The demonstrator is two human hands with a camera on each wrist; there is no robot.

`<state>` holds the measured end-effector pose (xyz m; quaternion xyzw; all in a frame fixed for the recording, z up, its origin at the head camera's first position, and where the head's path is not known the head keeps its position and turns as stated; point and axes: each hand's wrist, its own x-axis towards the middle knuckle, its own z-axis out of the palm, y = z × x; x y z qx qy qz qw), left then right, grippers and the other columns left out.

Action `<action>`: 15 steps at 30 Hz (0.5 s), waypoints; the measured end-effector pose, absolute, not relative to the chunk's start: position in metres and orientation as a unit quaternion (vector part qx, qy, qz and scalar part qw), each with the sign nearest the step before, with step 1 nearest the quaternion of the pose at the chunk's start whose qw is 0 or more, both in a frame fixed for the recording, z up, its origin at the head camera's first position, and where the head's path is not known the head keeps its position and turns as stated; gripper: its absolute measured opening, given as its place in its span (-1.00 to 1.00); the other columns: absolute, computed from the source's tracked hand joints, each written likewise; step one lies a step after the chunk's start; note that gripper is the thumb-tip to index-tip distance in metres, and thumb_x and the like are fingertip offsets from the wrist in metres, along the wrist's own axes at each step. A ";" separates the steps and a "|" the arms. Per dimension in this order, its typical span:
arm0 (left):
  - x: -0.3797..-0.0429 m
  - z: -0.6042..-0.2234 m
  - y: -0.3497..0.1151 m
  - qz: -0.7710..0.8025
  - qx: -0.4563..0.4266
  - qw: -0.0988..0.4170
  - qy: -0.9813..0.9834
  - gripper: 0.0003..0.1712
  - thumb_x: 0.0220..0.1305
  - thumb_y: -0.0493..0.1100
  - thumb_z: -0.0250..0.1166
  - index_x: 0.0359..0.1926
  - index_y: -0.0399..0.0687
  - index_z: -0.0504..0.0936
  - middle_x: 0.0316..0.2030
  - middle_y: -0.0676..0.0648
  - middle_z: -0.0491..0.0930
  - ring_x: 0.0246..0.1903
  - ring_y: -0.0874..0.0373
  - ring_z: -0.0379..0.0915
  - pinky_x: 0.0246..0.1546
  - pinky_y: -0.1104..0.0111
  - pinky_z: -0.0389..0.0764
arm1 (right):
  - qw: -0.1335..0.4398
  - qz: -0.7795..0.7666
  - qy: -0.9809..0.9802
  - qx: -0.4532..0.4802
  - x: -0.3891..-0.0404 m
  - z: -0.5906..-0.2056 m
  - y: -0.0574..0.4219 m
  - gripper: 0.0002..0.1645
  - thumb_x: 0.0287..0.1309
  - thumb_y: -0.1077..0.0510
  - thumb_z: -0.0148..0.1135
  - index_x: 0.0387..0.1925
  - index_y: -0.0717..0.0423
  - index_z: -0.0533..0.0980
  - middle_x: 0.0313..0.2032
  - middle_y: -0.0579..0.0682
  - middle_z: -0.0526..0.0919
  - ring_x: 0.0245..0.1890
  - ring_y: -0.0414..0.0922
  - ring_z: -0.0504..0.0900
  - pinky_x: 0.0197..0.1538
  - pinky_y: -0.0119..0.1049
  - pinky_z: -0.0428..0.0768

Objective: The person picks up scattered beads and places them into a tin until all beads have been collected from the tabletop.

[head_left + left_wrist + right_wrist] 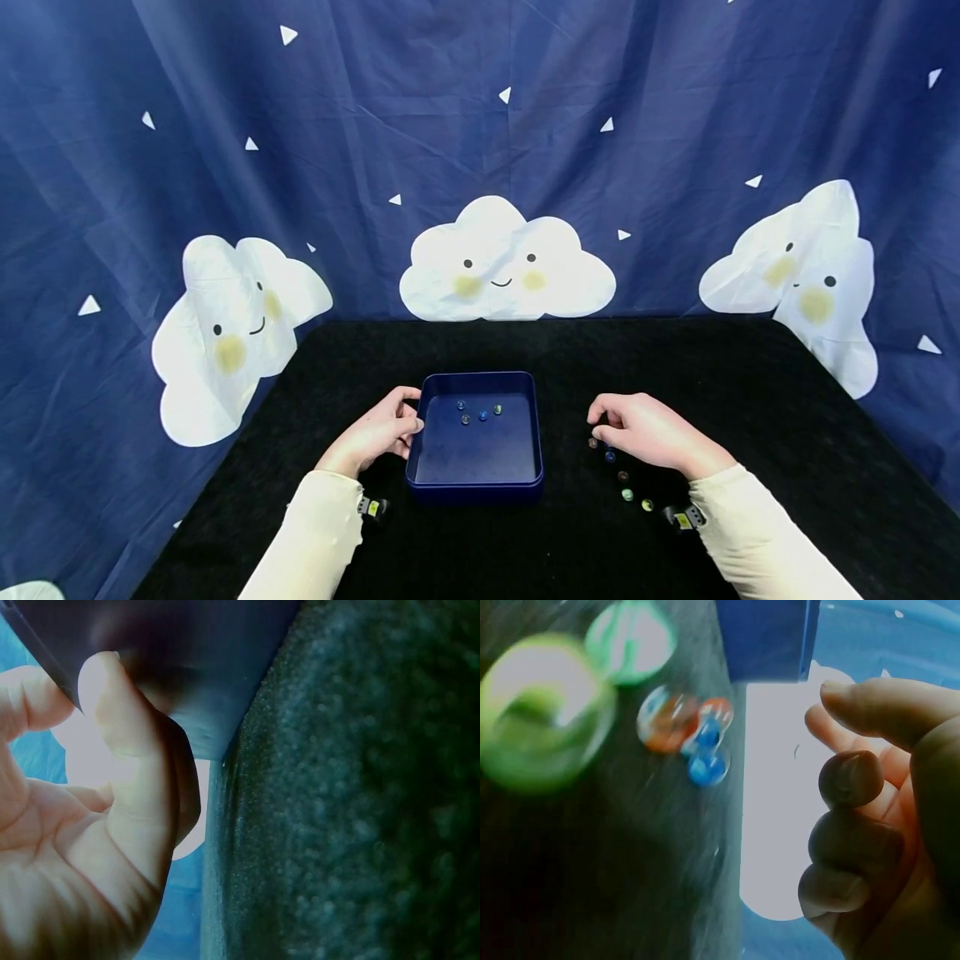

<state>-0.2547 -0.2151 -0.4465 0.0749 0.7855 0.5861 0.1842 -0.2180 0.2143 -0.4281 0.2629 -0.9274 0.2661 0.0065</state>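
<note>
A shallow dark blue square tray [476, 458] sits on the black cloth with several glass marbles [483, 416] inside, toward its back. At its left wall, my left hand [377, 433] grips the side, thumb and fingertips at the rim and outer face. In the left wrist view a finger [124, 742] lies against the tray's dark outer wall [202, 652]. To the right, my right hand [648, 429] hovers over a loose line of marbles [627, 495], fingers loosely bent with nothing between them. The right wrist view shows green, orange and blue marbles [634, 641] beside that hand.
Black cloth [480, 550] covers the table. Behind it hangs a navy curtain [465, 150] printed with white smiling clouds and small triangles. Each wrist wears a small camera, one by the left sleeve [311, 525] and one by the right sleeve [757, 525].
</note>
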 end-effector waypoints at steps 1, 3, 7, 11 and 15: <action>-0.255 -0.447 -0.215 0.586 0.077 0.184 0.785 -0.32 0.25 -0.40 0.17 0.36 -0.29 0.17 -0.36 -0.15 0.40 -0.53 0.08 0.41 -0.52 0.26 0.62 | 0.004 0.266 -0.928 0.260 -0.218 -0.429 0.217 -0.86 0.20 0.12 0.36 -0.24 -0.19 0.58 -0.62 -0.33 0.41 -0.60 -0.37 0.40 -0.41 -0.36 0.44; -0.255 -0.447 -0.215 0.586 0.079 0.184 0.785 -0.32 0.25 -0.40 0.16 0.36 -0.30 0.16 -0.36 -0.15 0.40 -0.54 0.08 0.42 -0.52 0.26 0.63 | -0.004 0.267 -0.929 0.255 -0.217 -0.432 0.223 -0.85 0.20 0.13 0.36 -0.23 -0.19 0.58 -0.61 -0.32 0.41 -0.60 -0.36 0.39 -0.42 -0.36 0.43; -0.255 -0.448 -0.215 0.585 0.082 0.183 0.786 -0.32 0.25 -0.40 0.16 0.36 -0.30 0.15 -0.36 -0.15 0.40 -0.54 0.08 0.42 -0.52 0.25 0.63 | -0.030 0.271 -0.930 0.245 -0.216 -0.437 0.230 -0.84 0.18 0.12 0.38 -0.21 -0.19 0.59 -0.60 -0.31 0.43 -0.60 -0.34 0.40 -0.41 -0.35 0.43; -0.255 -0.449 -0.215 0.586 0.081 0.183 0.785 -0.33 0.25 -0.40 0.16 0.36 -0.30 0.16 -0.37 -0.13 0.40 -0.54 0.09 0.41 -0.52 0.26 0.62 | -0.067 0.283 -0.926 0.240 -0.217 -0.440 0.234 -0.84 0.20 0.14 0.35 -0.20 -0.18 0.60 -0.60 -0.28 0.48 -0.59 -0.32 0.44 -0.40 -0.34 0.43; -0.255 -0.448 -0.216 0.588 0.083 0.184 0.783 -0.32 0.24 -0.40 0.16 0.35 -0.31 0.16 -0.38 -0.13 0.39 -0.54 0.09 0.41 -0.52 0.26 0.62 | -0.090 0.288 -0.922 0.244 -0.218 -0.443 0.236 -0.80 0.21 0.22 0.31 -0.19 -0.15 0.60 -0.60 -0.26 0.55 -0.56 -0.31 0.50 -0.39 -0.34 0.44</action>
